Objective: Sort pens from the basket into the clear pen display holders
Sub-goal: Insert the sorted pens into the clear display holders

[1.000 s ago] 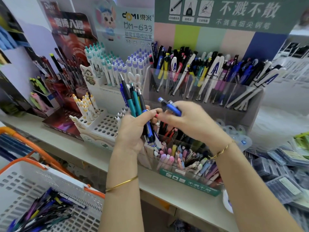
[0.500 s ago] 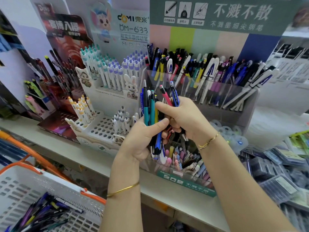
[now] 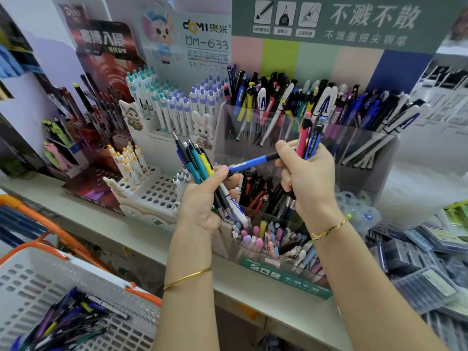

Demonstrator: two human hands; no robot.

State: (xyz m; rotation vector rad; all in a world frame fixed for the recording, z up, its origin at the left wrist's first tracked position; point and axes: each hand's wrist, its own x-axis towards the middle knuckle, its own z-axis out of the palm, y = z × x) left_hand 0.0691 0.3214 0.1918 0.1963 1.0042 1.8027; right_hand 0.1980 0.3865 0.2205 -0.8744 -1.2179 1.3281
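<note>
Head view: left hand (image 3: 202,198) is clamped on a fan of pens (image 3: 193,158) (teal, yellow, black and white barrels), tips up, just in front of the clear holders. Right hand (image 3: 307,181) grips a red pen (image 3: 302,138) and a dark blue pen (image 3: 313,143) upright in the palm. Its thumb and forefinger also pinch one end of a blue pen (image 3: 253,162), which spans the gap to the left thumb.

My read: that pen is going from the fan into the right-hand group, so types are being sorted in hand before dropping.

Rear clear holder (image 3: 253,145) is packed and the front clear holder (image 3: 255,252) is well filled. Can't tell which of those pens came from the basket.

The basket (image 3: 38,282) sits lower left, below the surface (image 3: 131,234), with a pile of loose pens (image 3: 71,317) on its floor.

Progress: partway at best. The handful in both hands is not yet placed and the basket pile is waiting. Left to do: drop these into matching compartments, then more trips to the basket.
</note>
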